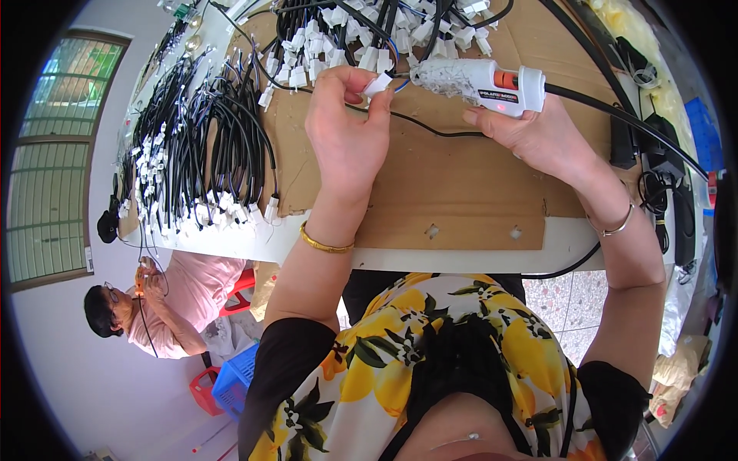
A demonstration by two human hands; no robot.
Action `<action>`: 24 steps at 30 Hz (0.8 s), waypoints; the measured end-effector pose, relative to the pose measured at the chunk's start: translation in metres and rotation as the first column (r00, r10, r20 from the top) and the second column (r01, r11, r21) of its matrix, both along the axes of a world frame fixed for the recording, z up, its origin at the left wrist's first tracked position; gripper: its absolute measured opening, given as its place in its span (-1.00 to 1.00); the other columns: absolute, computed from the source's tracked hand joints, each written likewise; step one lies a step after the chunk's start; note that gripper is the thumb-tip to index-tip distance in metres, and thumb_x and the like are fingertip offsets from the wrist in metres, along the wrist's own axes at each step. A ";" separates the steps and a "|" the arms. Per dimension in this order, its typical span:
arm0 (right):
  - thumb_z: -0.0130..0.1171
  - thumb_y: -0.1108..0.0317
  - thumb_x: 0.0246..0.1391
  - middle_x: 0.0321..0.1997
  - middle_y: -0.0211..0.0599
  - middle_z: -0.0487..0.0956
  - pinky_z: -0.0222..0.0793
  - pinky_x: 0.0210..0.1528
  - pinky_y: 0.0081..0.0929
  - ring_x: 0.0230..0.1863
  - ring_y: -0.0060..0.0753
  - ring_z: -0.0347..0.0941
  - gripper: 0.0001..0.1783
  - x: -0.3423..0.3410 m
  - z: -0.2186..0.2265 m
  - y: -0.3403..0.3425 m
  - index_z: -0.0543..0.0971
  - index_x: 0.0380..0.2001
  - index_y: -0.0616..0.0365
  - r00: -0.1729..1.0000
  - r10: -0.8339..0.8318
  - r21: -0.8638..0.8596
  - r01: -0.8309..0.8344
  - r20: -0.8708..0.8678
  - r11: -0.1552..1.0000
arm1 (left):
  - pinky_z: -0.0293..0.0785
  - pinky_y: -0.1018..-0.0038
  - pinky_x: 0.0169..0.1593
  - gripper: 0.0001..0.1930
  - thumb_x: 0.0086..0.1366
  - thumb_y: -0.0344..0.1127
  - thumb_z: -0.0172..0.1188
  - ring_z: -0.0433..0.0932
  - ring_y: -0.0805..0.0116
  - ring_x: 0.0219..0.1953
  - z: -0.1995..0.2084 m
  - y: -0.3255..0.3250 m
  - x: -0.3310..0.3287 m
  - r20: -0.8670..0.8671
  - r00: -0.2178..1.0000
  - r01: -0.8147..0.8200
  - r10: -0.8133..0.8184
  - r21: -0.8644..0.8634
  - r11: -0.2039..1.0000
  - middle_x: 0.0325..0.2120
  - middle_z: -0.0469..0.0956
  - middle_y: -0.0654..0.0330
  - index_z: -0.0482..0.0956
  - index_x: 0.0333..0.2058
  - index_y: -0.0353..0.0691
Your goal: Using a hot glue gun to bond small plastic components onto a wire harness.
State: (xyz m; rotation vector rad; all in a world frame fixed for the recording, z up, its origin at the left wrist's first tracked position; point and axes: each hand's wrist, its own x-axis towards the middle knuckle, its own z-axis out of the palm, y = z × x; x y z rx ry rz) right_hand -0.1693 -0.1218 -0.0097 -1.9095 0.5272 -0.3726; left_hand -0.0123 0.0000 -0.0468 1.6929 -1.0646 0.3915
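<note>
1. The grip of the left hand (346, 137) pinches a small white connector (377, 84) between thumb and forefinger, over a cardboard sheet (453, 207) on the table (569, 260).
2. Left of that hand, black cables (242, 131) lie bunched on the table, many of their white ends (211, 209) near its edge; each looks light and bendy, probably best lifted mid-length, since loose ends could tangle.
3. The connector sits just left of a nozzle (403, 74); whether they touch is unclear. It appears light, stiff and perhaps slippery, with its flat sides offering the surest hold, clear of the thin wires (403, 85), likely the more fragile part.
4. At right, the right hand (534, 138) closes around a white glue gun (492, 86); hidden fingers leave their pressure untold. The gun seems rigid and heavier, safest held at the rear, away from a possibly hot tip.
5. A black cord (623, 119) runs rightward from the gun's back; it looks thick enough to tug.
</note>
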 end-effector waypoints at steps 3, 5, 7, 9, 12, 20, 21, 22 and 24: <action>0.20 0.25 -0.14 -0.57 -0.52 0.43 0.20 -0.49 -0.75 -0.53 -0.77 0.22 -0.73 0.000 -0.002 0.001 0.46 -0.41 0.21 0.999 0.008 0.020 -0.009 0.045 1.000 | 0.32 0.50 -0.48 -0.72 -0.24 -0.59 0.24 0.34 0.37 -0.59 -0.002 0.000 0.002 -0.013 1.000 0.012 -0.012 -0.026 1.000 -0.58 0.40 0.23 0.35 -0.51 -0.25; 0.20 0.26 -0.14 -0.56 -0.51 0.43 0.22 -0.46 -0.74 -0.51 -0.76 0.23 -0.73 0.000 0.000 0.001 0.46 -0.40 0.21 0.998 0.009 0.028 -0.010 0.060 1.000 | 0.32 0.50 -0.48 -0.72 -0.24 -0.59 0.24 0.35 0.37 -0.58 0.000 0.000 0.001 -0.013 1.000 0.007 -0.008 -0.021 1.000 -0.58 0.41 0.23 0.35 -0.51 -0.25; 0.20 0.26 -0.14 -0.56 -0.51 0.43 0.22 -0.46 -0.74 -0.51 -0.76 0.24 -0.73 -0.001 0.002 0.001 0.46 -0.41 0.22 1.000 0.010 0.008 -0.010 0.014 1.000 | 0.32 0.50 -0.48 -0.72 -0.24 -0.59 0.24 0.35 0.37 -0.58 -0.001 -0.001 0.001 -0.015 1.000 0.006 -0.006 -0.016 1.000 -0.58 0.41 0.23 0.35 -0.52 -0.25; 0.21 0.26 -0.14 -0.56 -0.51 0.43 0.21 -0.47 -0.74 -0.51 -0.77 0.23 -0.73 0.000 0.002 0.001 0.46 -0.41 0.21 1.000 0.008 0.029 -0.009 0.009 1.000 | 0.32 0.50 -0.48 -0.72 -0.24 -0.60 0.24 0.35 0.37 -0.58 -0.002 0.000 0.002 0.002 1.000 0.003 -0.003 -0.007 1.000 -0.57 0.41 0.23 0.35 -0.51 -0.25; 0.21 0.26 -0.14 -0.59 -0.54 0.41 0.18 -0.52 -0.75 -0.55 -0.79 0.20 -0.73 0.000 0.005 0.001 0.45 -0.41 0.20 1.000 0.007 0.057 -0.007 -0.003 0.998 | 0.32 0.50 -0.48 -0.72 -0.24 -0.60 0.24 0.35 0.36 -0.57 -0.002 0.001 0.002 0.035 0.999 0.005 -0.005 -0.002 1.000 -0.56 0.41 0.23 0.36 -0.51 -0.25; 0.19 0.23 -0.11 -0.70 -0.66 0.30 -0.02 -0.69 -0.79 -0.68 -0.86 0.05 -0.77 -0.001 -0.003 -0.005 0.45 -0.47 0.13 1.000 0.018 0.023 -0.018 0.016 1.000 | 0.33 0.51 -0.47 -0.72 -0.23 -0.61 0.23 0.36 0.37 -0.57 -0.004 -0.001 0.002 -0.002 0.999 0.035 -0.035 -0.025 0.999 -0.54 0.43 0.23 0.35 -0.51 -0.26; 0.19 0.23 -0.11 -0.70 -0.67 0.29 -0.02 -0.69 -0.79 -0.67 -0.86 0.05 -0.78 -0.001 -0.003 -0.005 0.45 -0.47 0.12 1.000 0.023 0.023 -0.023 0.011 0.999 | 0.33 0.52 -0.47 -0.72 -0.23 -0.62 0.23 0.36 0.38 -0.56 -0.004 -0.001 0.002 -0.012 0.999 0.041 -0.041 -0.034 0.999 -0.53 0.44 0.23 0.35 -0.51 -0.27; 0.19 0.22 -0.11 -0.71 -0.67 0.28 -0.03 -0.69 -0.79 -0.67 -0.87 0.05 -0.78 -0.001 -0.003 -0.004 0.45 -0.48 0.12 1.000 0.028 0.023 -0.028 0.006 0.999 | 0.33 0.52 -0.47 -0.72 -0.23 -0.62 0.23 0.36 0.38 -0.56 -0.004 -0.001 0.002 -0.011 0.999 0.044 -0.044 -0.031 0.999 -0.53 0.44 0.23 0.35 -0.51 -0.27; 0.19 0.24 -0.11 -0.71 -0.67 0.29 -0.02 -0.68 -0.79 -0.67 -0.87 0.05 -0.79 -0.001 -0.002 -0.004 0.46 -0.46 0.12 1.000 0.027 0.041 -0.027 -0.002 0.999 | 0.33 0.52 -0.46 -0.72 -0.23 -0.62 0.23 0.36 0.38 -0.56 -0.003 -0.001 0.002 0.004 0.999 0.041 -0.040 -0.023 0.999 -0.51 0.46 0.22 0.34 -0.50 -0.27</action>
